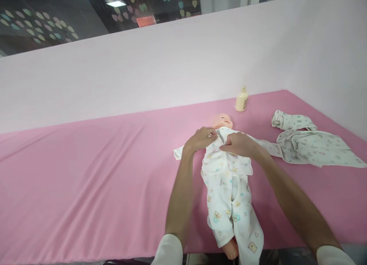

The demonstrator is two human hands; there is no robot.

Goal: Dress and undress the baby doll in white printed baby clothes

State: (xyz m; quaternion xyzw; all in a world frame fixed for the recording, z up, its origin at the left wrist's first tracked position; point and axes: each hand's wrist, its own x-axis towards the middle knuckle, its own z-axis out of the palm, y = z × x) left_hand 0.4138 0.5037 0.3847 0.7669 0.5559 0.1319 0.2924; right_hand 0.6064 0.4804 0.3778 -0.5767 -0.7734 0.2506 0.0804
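Note:
A baby doll (222,121) lies on its back on the pink sheet, head toward the wall. It wears a white printed baby jacket (215,164) and matching trousers (219,200). One bare foot (231,249) pokes out of a trouser leg at the near edge; the other leg's end hangs past that edge. At the jacket's neckline my left hand (201,139) pinches the cloth on the left side of the front opening. Just right of it, my right hand (240,144) has its fingers closed on the jacket's other front edge. The doll's hands are not visible.
A cream pump bottle (241,100) stands near the wall (143,74). To the right lie a rolled printed cloth (292,121) and a spread printed cloth (321,147), which touches the jacket's right sleeve end. The pink sheet (86,188) has creases on the left.

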